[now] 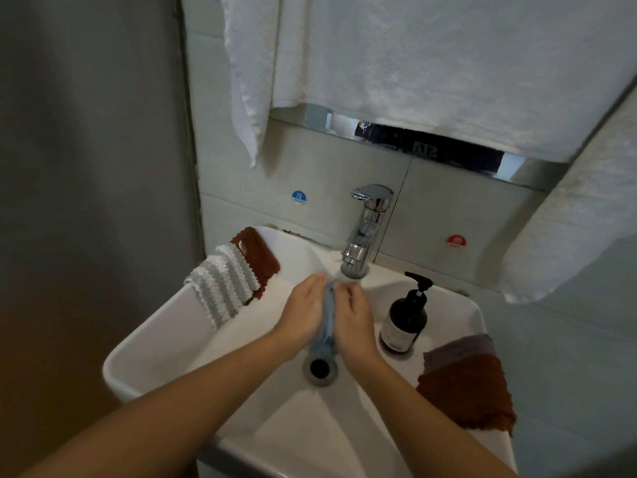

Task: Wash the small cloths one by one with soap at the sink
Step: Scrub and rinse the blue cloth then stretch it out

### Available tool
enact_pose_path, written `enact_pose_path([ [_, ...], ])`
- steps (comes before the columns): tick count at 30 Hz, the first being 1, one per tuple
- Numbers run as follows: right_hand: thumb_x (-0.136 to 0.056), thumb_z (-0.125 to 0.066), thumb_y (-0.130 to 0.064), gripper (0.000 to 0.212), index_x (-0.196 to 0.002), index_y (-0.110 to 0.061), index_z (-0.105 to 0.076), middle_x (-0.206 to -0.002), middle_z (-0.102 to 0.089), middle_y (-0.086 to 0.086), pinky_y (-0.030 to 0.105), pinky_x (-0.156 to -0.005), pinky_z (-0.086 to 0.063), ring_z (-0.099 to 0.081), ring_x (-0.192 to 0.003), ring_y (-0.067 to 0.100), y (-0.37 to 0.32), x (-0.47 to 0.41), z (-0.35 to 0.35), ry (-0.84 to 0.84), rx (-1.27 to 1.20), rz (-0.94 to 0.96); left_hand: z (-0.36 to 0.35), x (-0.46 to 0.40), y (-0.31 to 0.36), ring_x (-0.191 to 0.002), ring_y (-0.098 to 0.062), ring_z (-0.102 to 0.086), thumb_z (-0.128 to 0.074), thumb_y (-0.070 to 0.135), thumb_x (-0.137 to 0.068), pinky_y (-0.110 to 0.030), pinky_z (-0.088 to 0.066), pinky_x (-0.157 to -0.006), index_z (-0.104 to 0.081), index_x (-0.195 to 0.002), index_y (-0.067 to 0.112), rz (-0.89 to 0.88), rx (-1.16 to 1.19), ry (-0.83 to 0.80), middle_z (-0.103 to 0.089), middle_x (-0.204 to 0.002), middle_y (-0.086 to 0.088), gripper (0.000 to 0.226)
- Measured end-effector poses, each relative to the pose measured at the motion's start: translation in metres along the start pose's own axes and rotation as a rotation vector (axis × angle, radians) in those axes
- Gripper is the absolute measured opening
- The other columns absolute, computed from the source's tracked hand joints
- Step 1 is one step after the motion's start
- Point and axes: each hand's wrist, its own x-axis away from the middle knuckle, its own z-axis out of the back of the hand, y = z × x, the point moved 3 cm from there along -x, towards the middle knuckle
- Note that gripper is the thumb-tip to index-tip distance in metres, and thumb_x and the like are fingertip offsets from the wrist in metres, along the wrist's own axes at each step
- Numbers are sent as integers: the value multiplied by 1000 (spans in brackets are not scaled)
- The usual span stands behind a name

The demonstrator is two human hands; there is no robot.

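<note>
I count five small cloths: one blue cloth [327, 322], one stripy cloth [222, 288], two brown cloths [256, 255] [472, 391], one grey cloth [458, 348]. One soap bottle [405, 322]. One tap [365, 229]. Two stickers [298, 197] [455, 242].

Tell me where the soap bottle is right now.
In the head view, the dark pump soap bottle stands on the sink rim, right of the tap, just beyond the right hand.
</note>
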Motion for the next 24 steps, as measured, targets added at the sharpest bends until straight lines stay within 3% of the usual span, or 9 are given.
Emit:
enact_pose_path([
  [2,-104,-40,-24,22,-88,-20,-53,-83,-60,1,21,-61,-45,-58,-76,14,0,-4,1,82,58,-42,-4,3,4,-80,-14,-63,-34,28,-106,-20,-50,-67,-58,-88,15,-48,-25,1,-62,-81,-4,33],
  [6,-105,-39,-25,28,-82,-17,-53,-80,-58,4,23,-66,-48,-59,-76,14,-6,4,-5,-102,79,71,8,-4,0,-78,-16,-61,-37,25,-105,-24,-48,-68,-52,-95,6,-64,-76,131,-58,-81,-5,26],
  [8,-105,-39,-26,26,-86,-18,-55,-81,-60,4,24,-64,-50,-59,-73,12,-14,3,1,-25,-11,142,3,0,1,-71,-7,-55,-37,24,-105,-20,-47,-65,-48,-94,8,-94,-109,65,-54,-80,0,22],
  [11,-106,-37,-23,19,-97,-17,-52,-82,-57,-1,8,-52,-41,-55,-69,6,-14,-2,12,118,-13,65,-6,9,14,-71,-3,-55,-36,27,-106,-25,-51,-67,-50,-95,13,-180,-111,-77,-55,-82,1,22],
  [14,-106,-36,-22,20,-94,-19,-52,-85,-58,-1,10,-57,-41,-57,-74,6,-3,2,2,-56,137,1,5,0,19,-65,-3,-51,-38,26,-105,-17,-44,-60,-50,-93,7,-256,-156,108,-52,-76,0,25],
  [16,-105,-39,-23,23,-89,-18,-54,-85,-61,3,16,-64,-49,-61,-77,12,-8,6,0,-95,29,52,10,-4,14,-67,-10,-55,-38,26,-105,-23,-48,-62,-51,-94,6,-205,-219,167,-55,-75,-2,26],
  [18,-105,-39,-25,26,-88,-18,-58,-81,-63,6,23,-64,-54,-63,-74,16,-14,1,8,5,-165,35,3,-1,10,-70,-15,-64,-37,26,-105,-28,-55,-64,-54,-91,8,-100,-191,33,-61,-78,-6,28],
  [20,-106,-38,-25,29,-84,-19,-55,-74,-59,4,17,-53,-49,-58,-66,16,-11,-3,14,100,-181,-21,-6,8,11,-71,-14,-68,-37,27,-106,-25,-55,-62,-59,-87,10,-43,-122,-87,-66,-78,-8,34],
  [24,-104,-37,-17,25,-84,-15,-50,-80,-56,6,15,-57,-44,-56,-75,17,-2,3,2,-74,124,-68,7,0,9,-70,-18,-64,-39,29,-105,-30,-51,-66,-59,-76,14,-120,-167,156,-64,-70,-3,39],
])
